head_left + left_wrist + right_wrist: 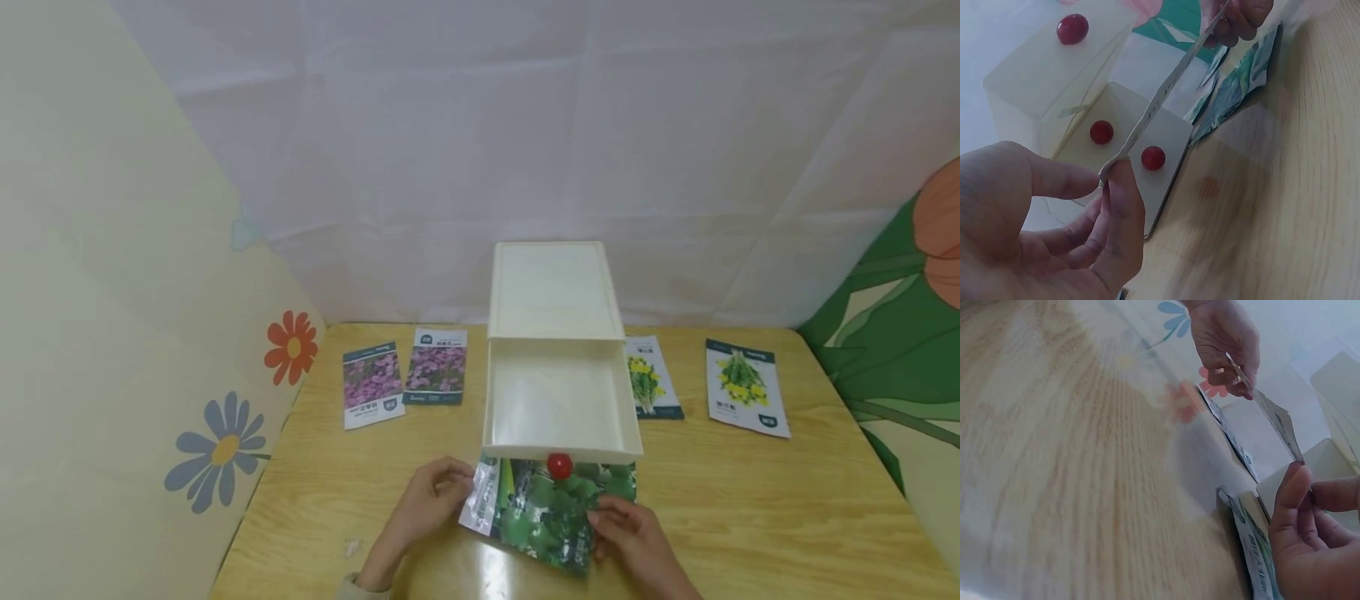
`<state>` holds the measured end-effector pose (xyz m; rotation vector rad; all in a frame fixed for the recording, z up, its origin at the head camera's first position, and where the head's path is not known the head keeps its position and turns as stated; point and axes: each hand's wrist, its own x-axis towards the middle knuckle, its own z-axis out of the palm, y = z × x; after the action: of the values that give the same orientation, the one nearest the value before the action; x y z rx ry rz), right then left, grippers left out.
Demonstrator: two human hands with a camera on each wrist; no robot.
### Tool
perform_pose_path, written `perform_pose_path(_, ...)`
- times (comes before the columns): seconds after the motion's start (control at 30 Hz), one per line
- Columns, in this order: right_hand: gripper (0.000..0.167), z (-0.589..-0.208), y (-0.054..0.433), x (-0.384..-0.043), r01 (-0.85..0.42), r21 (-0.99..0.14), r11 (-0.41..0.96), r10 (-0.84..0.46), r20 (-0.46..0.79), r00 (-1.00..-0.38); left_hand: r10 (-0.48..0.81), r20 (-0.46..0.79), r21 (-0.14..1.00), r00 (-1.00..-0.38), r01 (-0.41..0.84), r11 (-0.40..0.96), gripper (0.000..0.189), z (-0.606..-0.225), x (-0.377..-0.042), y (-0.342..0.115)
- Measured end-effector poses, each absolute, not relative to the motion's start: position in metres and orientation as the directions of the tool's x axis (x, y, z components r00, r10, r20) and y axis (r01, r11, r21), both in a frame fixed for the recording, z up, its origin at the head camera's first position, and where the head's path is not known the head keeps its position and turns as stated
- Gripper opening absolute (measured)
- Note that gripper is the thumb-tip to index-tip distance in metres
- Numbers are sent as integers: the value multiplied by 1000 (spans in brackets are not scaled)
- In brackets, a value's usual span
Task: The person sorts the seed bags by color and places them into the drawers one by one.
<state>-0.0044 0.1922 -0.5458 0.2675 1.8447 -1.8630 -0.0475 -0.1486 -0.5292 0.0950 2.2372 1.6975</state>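
Both hands hold a green leafy seed packet (536,517) by opposite ends, in front of a white drawer unit (555,292). The left hand (437,493) pinches the end with the pale strip. The right hand (633,537) pinches the other end between thumb and fingers. In the left wrist view the packet (1163,97) appears nearly edge-on. The top drawer (562,400) is pulled out, and its inside shows no packet. Its red knob (559,466) faces the person. Another greenish packet (1241,90) lies on the table, beneath the hands' level.
Two purple-flower packets (372,385) (437,367) lie left of the unit. Two yellow-flower packets (651,379) (746,387) lie to its right. Lower drawer fronts carry red knobs (1153,158). A white cloth (435,167) hangs behind the wooden table (765,508).
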Motion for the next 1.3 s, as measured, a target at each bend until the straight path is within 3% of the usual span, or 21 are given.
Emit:
perform_pose_path(0.23, 41, -539, 203, -7, 433, -896, 99, -240, -444, -863, 331, -255, 951, -909, -174, 254, 18, -527, -45, -144)
perform_pose_path(0.43, 43, -533, 212, -9, 469, -875, 119, -284, -483, -828, 395, -250, 960, -884, -171, 223, 14, -523, -41, -143)
perform_pose_path(0.93, 18, -523, 227, -3, 430, -903, 8, -403, -396, -825, 447, -292, 956, -846, -247, 157, 12, -508, -33, -139)
perform_pose_path(1.3, 16, -512, 231, -2, 424, -906, -24, -437, -372, -819, 484, -309, 951, -818, -258, 171, 12, -495, -32, -139)
